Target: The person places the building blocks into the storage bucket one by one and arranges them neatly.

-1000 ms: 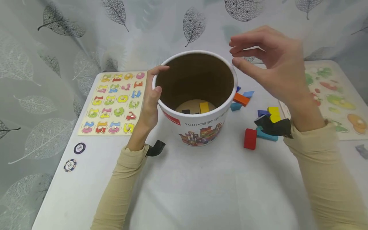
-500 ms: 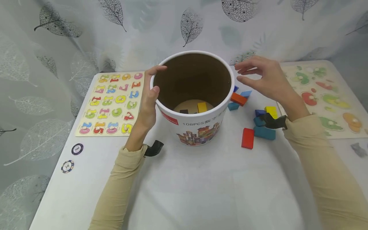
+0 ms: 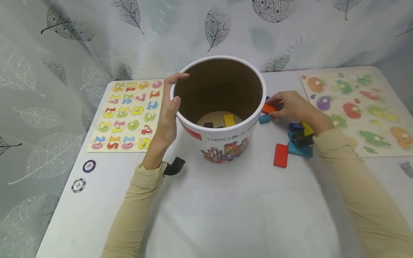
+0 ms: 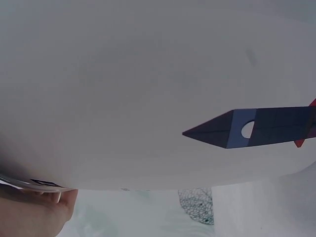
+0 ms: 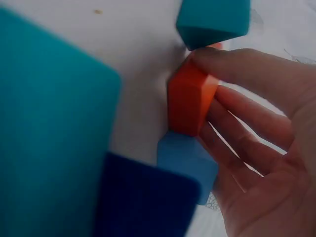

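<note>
My left hand [image 3: 167, 114] grips the left rim of a large white bucket [image 3: 222, 145], fingers over the edge. Inside lie a yellow block [image 3: 229, 120] and a dark block [image 3: 208, 125]. The bucket's white wall [image 4: 123, 98] fills most of the left wrist view, with part of my left hand [image 4: 37, 215] at its lower left. My right hand [image 3: 290, 105] pinches an orange block [image 5: 187, 101] on the table just right of the bucket, thumb on one side and fingers on the other. Touching or close to it are a light blue block [image 5: 185, 160] and a teal block [image 5: 215, 19].
A red block [image 3: 281, 155], a teal block [image 3: 300, 149], dark blue block [image 3: 296, 127] and yellow block [image 3: 307, 128] lie near my right wrist. A number puzzle board [image 3: 108, 136] stands left, a vegetable puzzle board [image 3: 392, 107] right. Two round chips [image 3: 89, 166] lie at left.
My right hand has come down from beside the bucket's rim to the blocks on the table and taken hold of the orange block. My left hand keeps its grip on the bucket.
</note>
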The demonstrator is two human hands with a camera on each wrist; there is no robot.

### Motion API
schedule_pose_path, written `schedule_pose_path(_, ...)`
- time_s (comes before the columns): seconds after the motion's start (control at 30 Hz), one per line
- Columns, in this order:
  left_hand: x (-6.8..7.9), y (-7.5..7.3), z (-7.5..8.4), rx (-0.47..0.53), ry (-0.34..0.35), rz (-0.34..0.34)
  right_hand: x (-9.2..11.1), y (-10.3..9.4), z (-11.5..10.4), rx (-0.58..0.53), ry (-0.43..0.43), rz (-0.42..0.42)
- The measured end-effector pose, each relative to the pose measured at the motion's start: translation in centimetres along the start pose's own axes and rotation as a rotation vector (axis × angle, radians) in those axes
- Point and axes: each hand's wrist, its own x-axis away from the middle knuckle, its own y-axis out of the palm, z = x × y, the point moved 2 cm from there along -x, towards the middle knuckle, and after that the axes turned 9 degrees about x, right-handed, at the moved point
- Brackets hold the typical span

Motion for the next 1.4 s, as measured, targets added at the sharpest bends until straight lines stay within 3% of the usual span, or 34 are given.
schedule_pose_path(0.3, 0.0, 0.0, 0.0, -0.007, 0.000, 0.004, 0.5, 0.3, 0.0, 0.013, -0.025, 0.036)
schedule_pose_path(0.47, -0.1, 0.0, -0.1, -0.004, -0.003, 0.001, 1.4, -1.0, 0.3, 0.007, -0.029, 0.100)
schedule_pose_path(0.63, -0.1, 0.1, 0.0, -0.007, -0.003, 0.000, 3.2, -4.2, -0.9, 0.044, -0.081, 0.285)
schedule_pose_path(0.77, 0.0, 0.1, 0.0, -0.018, 0.000, 0.003, 5.1, -7.0, -3.2, 0.035, -0.166, 0.498)
schedule_pose_path(0.9, 0.0, 0.1, 0.0, -0.013, -0.003, 0.000, 6.7, -8.9, -6.8, -0.024, -0.305, 0.700)
schedule_pose_path(1.0, -0.1, 0.0, 0.1, -0.002, 0.001, -0.002, 7.4, -9.4, -9.7, -0.116, -0.439, 0.791)
schedule_pose_path(1.17, -0.1, 0.0, 0.1, 0.007, 0.005, 0.005, 7.7, -8.8, -13.4, -0.262, -0.617, 0.777)
schedule_pose_path(1.4, -0.1, 0.1, 0.1, 0.008, -0.004, 0.003, 7.0, -7.6, -14.9, -0.319, -0.680, 0.696)
